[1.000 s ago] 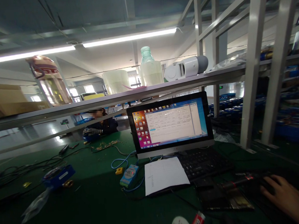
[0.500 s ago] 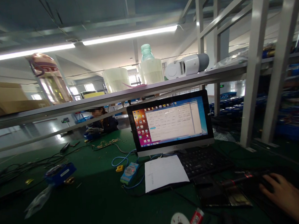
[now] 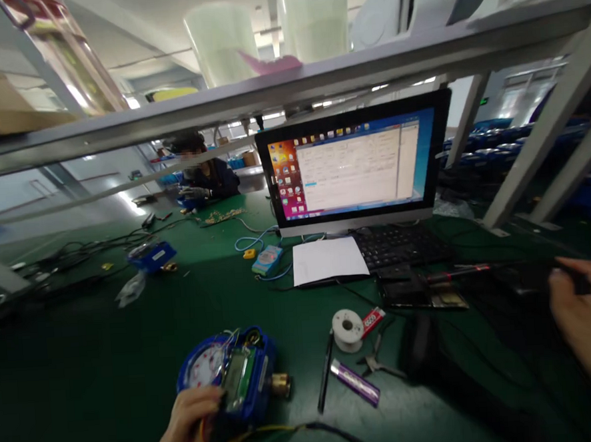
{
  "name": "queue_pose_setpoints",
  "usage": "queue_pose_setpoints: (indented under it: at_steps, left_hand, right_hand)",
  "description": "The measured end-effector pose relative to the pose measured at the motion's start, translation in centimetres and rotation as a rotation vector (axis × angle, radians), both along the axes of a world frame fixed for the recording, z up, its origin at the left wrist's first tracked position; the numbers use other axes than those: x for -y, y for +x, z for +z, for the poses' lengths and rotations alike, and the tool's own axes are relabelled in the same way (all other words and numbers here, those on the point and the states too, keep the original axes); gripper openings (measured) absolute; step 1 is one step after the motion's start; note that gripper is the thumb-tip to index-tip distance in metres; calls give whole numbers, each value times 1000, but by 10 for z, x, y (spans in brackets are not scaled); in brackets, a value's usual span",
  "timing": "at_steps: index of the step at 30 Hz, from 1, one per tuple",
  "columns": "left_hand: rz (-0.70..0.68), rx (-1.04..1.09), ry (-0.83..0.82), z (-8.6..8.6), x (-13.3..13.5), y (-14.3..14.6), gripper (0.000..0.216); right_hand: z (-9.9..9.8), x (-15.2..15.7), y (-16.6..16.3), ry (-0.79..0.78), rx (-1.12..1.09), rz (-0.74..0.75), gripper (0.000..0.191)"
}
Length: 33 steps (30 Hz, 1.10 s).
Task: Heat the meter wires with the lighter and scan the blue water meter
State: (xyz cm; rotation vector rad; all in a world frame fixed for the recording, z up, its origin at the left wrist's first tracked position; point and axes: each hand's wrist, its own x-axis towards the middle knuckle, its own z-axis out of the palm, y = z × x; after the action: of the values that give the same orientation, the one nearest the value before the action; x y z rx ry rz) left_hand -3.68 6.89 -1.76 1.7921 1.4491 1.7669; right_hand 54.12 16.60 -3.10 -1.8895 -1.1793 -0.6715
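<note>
Electronics assembly workshop on a factory floor. Long green-matted worktop [image 3: 132, 337] carries loose black cables [image 3: 72, 251], a white solder spool [image 3: 347, 329], blue plastic meter units [image 3: 152, 256] and a black-framed test monitor [image 3: 354, 161]. Grey metal shelving [image 3: 287, 88] overhead; another person [image 3: 203, 176] works opposite.

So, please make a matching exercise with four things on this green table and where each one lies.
Things:
1. blue meter
2. white sheet
3. solder spool
4. purple lighter

Places:
a. in front of the monitor, left of the keyboard
b. in the left hand
c. nearest the front edge, right of the black pen
d. beside a small red packet

Pairs: 1-b, 2-a, 3-d, 4-c
</note>
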Motion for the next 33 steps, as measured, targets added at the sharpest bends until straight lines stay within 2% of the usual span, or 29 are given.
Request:
queue_pose_setpoints:
  at_steps: [1,2,4,5,6,7,8,10,12,14,16,18,20,22,23,25,26,28,30,33]
  left_hand:
    - [-47,7,-26,0,1,-3,9]
    - [-69,54,-9,1,1,-5,5]
    - [-65,98,29,5,1,-5,3]
    - [-38,87,57,7,1,-3,2]
    - [2,53,82,9,2,0,3]
    - [51,9,120,12,4,5,5]
    - [103,-31,176,15,7,10,9]
    - [146,-96,322,21,16,23,17]
    - [58,-152,451,26,26,37,22]
    - [-108,-197,491,27,35,51,24]
    - [-237,-207,461,25,40,63,26]
    - [-282,-167,434,20,42,73,27]
    - [-269,-114,416,14,43,80,27]
    - [-252,-81,403,10,43,83,29]
    - [-251,-79,395,8,43,84,29]
    - [-256,-92,388,7,44,85,27]
    - [-260,-98,386,6,44,85,25]
    - [-264,-94,375,5,44,85,22]
    - [-270,-75,365,3,44,86,24]
    - [-288,-49,343,1,43,88,28]
  right_hand:
    - [15,12,-23,90,-5,35,32]
    - [29,26,-52,105,-56,101,27]
    - [48,53,-116,-22,-99,372,20]
    - [52,65,-150,-176,-52,620,18]
    - [51,74,-182,-254,4,856,15]
    - [47,81,-211,-317,69,1017,13]
    - [40,85,-236,-352,143,1084,16]
    - [21,86,-276,-641,289,1029,18]
    - [5,81,-300,-862,345,906,20]
    - [-4,76,-314,-944,332,833,25]
    - [-6,74,-320,-972,282,809,30]
    - [-2,76,-322,-1018,193,814,28]
    - [5,82,-321,-1073,86,862,18]
    - [15,92,-321,-1096,-151,1043,10]
    - [19,97,-321,-1084,-368,1192,11]
    - [26,110,-326,-976,-966,1477,16]
    - [28,116,-330,-908,-1286,1558,20]
    - [28,125,-339,-854,-1781,1557,27]
    - [25,128,-347,-892,-2116,1481,42]
    - [20,126,-354,-996,-2354,1425,60]
